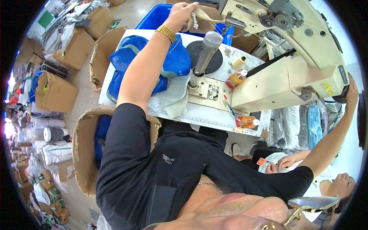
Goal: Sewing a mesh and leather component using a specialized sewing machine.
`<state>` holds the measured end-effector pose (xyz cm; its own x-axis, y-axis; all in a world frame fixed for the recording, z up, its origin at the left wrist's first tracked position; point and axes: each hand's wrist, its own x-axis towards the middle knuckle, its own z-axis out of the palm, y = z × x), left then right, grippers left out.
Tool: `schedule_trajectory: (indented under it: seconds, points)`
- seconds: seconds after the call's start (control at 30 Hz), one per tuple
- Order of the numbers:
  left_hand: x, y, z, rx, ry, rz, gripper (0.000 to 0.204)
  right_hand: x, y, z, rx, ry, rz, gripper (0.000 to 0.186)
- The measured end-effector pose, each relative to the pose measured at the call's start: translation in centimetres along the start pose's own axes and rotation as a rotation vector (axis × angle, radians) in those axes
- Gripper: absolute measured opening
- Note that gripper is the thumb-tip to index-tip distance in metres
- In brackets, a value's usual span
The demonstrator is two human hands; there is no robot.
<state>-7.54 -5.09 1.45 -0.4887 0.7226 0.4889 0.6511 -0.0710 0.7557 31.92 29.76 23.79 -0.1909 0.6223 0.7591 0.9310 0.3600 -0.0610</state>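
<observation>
At the top centre, my left hand [181,16] pinches a beige fabric strip [207,15] that stretches toward the sewing head of the cream industrial sewing machine [268,82]. White threads dangle below the fingers. At the far right, my right hand [352,92] rests around the machine's dark handwheel [340,96], its fingers partly hidden. Blue mesh fabric pieces [177,57] with grey trim lie on the white table beneath my left forearm, left of the machine's metal post [207,48].
On the table stand a thread cone [239,62], two drink bottles [236,78] with red-orange contents, and a pen [229,106]. A blue bin [155,17] is behind. An open cardboard box [81,153] sits at left. Another person [285,161] sits at the lower right.
</observation>
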Motion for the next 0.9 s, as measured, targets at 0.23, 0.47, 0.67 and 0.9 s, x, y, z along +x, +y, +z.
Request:
schedule_trajectory:
  seconds: [0.23, 0.47, 0.67, 0.9]
  points:
    - [0.9, 0.4, 13.7, -0.251, -0.626, -0.373, 0.039, -15.3, 19.1, 6.6, 0.265, 0.147, 0.008, 0.047]
    - [-11.4, -6.5, 35.2, -0.483, -0.815, -0.471, 0.028, -31.0, 37.0, 6.1, -0.150, -0.129, 0.235, 0.047]
    - [-10.3, -6.2, 33.1, -0.446, -0.668, -0.478, 0.036, -31.8, 32.7, 7.2, 0.096, -0.242, 0.365, 0.046]
    - [-2.4, -11.1, 3.2, -0.363, -0.204, -0.634, 0.026, -15.6, 14.9, 18.4, 0.441, -0.487, 0.056, 0.047]
